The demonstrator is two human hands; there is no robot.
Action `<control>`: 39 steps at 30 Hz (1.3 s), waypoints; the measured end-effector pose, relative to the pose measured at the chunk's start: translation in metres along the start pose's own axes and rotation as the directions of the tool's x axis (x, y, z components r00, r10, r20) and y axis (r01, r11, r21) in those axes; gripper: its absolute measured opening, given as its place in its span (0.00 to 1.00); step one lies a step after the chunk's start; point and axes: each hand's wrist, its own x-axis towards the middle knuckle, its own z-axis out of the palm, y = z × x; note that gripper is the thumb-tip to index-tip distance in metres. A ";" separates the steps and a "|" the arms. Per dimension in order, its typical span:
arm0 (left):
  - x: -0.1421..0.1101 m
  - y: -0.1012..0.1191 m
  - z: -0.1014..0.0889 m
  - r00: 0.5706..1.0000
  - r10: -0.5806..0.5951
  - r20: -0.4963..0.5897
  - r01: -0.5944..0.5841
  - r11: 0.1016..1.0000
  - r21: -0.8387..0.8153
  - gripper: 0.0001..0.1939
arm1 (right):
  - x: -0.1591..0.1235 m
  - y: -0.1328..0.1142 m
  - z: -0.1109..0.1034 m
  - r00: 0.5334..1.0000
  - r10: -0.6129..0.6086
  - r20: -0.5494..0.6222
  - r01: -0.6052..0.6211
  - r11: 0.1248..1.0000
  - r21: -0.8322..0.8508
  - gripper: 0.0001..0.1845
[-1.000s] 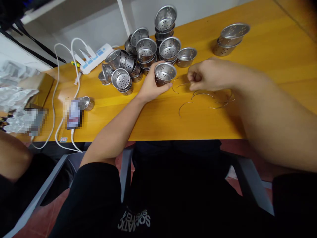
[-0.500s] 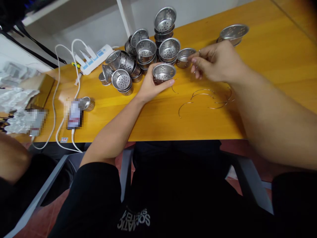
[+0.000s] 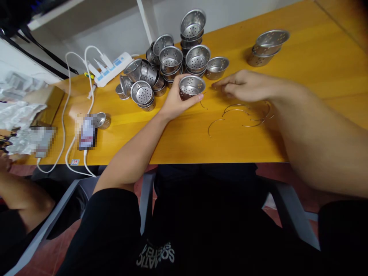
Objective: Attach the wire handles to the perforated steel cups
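The left hand [image 3: 176,99] gripped a perforated metal cup [image 3: 192,86] round its wall, the best hold; it looked light, stiff and slick. Right of that cup, the right hand [image 3: 245,86] reached leftward, fingers nearly together, contents unclear. Thin wires [image 3: 235,104] lay nearer on the counter [image 3: 178,142]; stacked cups [image 3: 197,60] stood behind.

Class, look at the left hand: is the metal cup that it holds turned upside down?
No, the perforated cup in the left hand has its open rim facing up, showing its inside.
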 end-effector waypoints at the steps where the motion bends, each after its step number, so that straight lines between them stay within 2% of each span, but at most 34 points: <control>1: 0.000 0.001 0.000 1.000 0.002 -0.004 -0.002 1.000 -0.002 0.49 | -0.002 -0.005 -0.001 1.000 -0.025 0.013 0.024 0.999 0.035 0.29; 6: -0.001 0.001 -0.002 1.000 0.010 -0.001 -0.010 1.000 0.002 0.48 | -0.011 -0.031 -0.001 0.997 -0.077 0.003 0.075 0.985 0.157 0.29; 12: -0.002 0.000 0.000 0.999 0.027 0.028 -0.027 0.999 0.019 0.49 | -0.018 -0.056 -0.001 0.969 -0.119 -0.218 0.187 0.927 0.326 0.36; 16: -0.002 0.002 0.000 0.999 0.031 0.035 -0.032 0.999 0.015 0.49 | -0.016 -0.048 -0.002 0.943 -0.086 -0.321 0.180 0.944 0.276 0.37; 20: -0.002 0.006 -0.002 1.000 0.020 -0.016 -0.021 1.000 -0.015 0.47 | -0.015 -0.041 -0.004 0.910 -0.061 -0.410 0.132 0.981 0.145 0.36; 24: -0.002 0.008 -0.003 1.000 0.029 -0.011 -0.029 1.000 -0.002 0.45 | -0.024 -0.061 -0.013 0.860 -0.114 -0.497 0.173 0.982 0.074 0.31; 28: -0.002 0.006 -0.003 1.000 0.010 -0.022 -0.012 0.998 -0.056 0.45 | -0.028 -0.075 -0.015 0.845 -0.219 -0.487 0.279 0.959 0.052 0.27; 30: -0.001 0.003 -0.002 1.000 0.006 -0.019 -0.007 0.998 -0.063 0.46 | -0.021 -0.064 -0.009 0.830 -0.269 -0.489 0.337 0.940 0.055 0.26; 32: -0.001 0.001 -0.002 1.000 0.005 -0.012 -0.005 0.998 -0.058 0.47 | -0.009 -0.041 0.002 0.795 -0.291 -0.532 0.378 0.924 0.060 0.23; 36: 0.000 -0.004 0.000 1.000 0.010 -0.015 -0.010 0.999 -0.045 0.49 | 0.013 0.006 0.023 0.719 -0.252 -0.648 0.415 0.903 0.110 0.27; 39: 0.000 -0.006 0.001 1.000 0.015 -0.003 -0.015 0.999 -0.046 0.50 | 0.015 0.009 0.027 0.682 -0.206 -0.702 0.416 0.898 0.140 0.27</control>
